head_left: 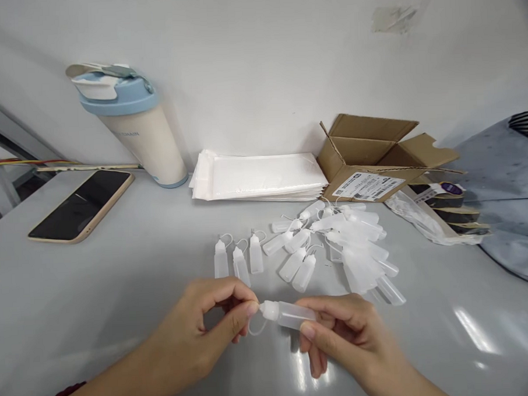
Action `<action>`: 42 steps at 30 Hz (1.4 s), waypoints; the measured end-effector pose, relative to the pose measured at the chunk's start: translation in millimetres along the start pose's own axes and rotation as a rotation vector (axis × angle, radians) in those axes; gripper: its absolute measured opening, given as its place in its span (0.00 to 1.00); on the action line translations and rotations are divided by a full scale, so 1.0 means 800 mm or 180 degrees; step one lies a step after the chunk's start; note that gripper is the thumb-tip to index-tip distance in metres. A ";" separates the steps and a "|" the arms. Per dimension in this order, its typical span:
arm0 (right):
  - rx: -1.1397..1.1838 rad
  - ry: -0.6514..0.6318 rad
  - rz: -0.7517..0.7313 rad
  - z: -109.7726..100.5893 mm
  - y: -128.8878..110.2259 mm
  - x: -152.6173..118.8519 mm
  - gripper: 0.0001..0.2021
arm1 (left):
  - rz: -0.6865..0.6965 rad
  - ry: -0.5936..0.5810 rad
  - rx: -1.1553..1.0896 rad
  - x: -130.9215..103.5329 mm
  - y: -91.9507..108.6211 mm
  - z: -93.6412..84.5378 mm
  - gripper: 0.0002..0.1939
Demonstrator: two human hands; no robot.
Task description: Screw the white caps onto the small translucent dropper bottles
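A small translucent squeeze bottle [290, 315] with a white neck lies sideways between my hands, above the table. My right hand [340, 329] pinches its base end between thumb and fingers. At the tip end, my left hand [221, 322] has thumb and forefinger pressed together; the tip or cap there is hidden by the fingers. A thin strap loops below the tip. Just beyond my left hand, three similar bottles [256, 254] lie in a row. A pile of the same bottles [357, 240] is spread beyond my right hand.
A stack of white padded envelopes [263, 174] sits against the wall, beside an open cardboard box [367, 164]. On the left are a phone [83, 207] and a cream tumbler [150, 139] with a blue lid. A plastic-wrapped package [448, 213] lies right, near a person's blue clothing [504, 193].
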State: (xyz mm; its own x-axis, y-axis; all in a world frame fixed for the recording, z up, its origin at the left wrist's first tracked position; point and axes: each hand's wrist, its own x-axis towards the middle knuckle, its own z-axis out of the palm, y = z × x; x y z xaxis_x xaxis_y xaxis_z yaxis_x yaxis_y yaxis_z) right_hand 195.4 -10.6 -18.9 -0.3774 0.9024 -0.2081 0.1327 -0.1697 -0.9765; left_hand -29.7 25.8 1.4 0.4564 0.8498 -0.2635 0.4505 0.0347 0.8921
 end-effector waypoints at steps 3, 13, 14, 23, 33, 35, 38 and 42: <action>0.0024 0.0052 -0.0101 0.000 -0.005 0.001 0.14 | 0.0010 0.0079 -0.0171 0.001 -0.003 -0.004 0.16; 0.0232 0.0192 -0.0242 -0.002 -0.010 0.000 0.09 | 0.0137 0.0138 -0.0234 -0.001 -0.004 -0.010 0.12; 0.0218 0.0195 -0.0255 -0.001 -0.010 0.000 0.09 | 0.0178 0.0152 -0.0118 -0.001 -0.002 -0.009 0.11; 0.0004 0.0222 -0.0426 -0.001 -0.013 -0.001 0.09 | 0.0540 0.0341 0.0013 -0.007 0.001 -0.007 0.11; 0.0152 0.0268 -0.0671 -0.002 -0.011 -0.004 0.09 | 0.0707 0.0368 -0.0137 -0.008 -0.006 -0.009 0.10; 0.0157 0.0265 -0.0667 -0.001 -0.012 -0.004 0.09 | 0.0688 0.0372 -0.0192 -0.009 -0.006 -0.008 0.09; 0.0209 0.0277 -0.0640 -0.001 -0.011 -0.003 0.09 | 0.0671 0.0388 -0.0286 -0.009 -0.006 -0.009 0.09; 0.0392 0.0368 -0.0668 -0.003 -0.007 -0.003 0.09 | 0.0420 0.0545 -0.0479 -0.004 -0.006 -0.014 0.10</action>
State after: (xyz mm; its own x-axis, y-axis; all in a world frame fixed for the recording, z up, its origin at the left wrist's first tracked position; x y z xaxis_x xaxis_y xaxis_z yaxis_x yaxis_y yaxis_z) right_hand 198.1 -10.9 -12.9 -0.2769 0.9609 0.0003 -0.0524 -0.0148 -0.9985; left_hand -42.2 28.7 2.4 0.3613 0.9284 -0.0867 0.2705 -0.0154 0.9626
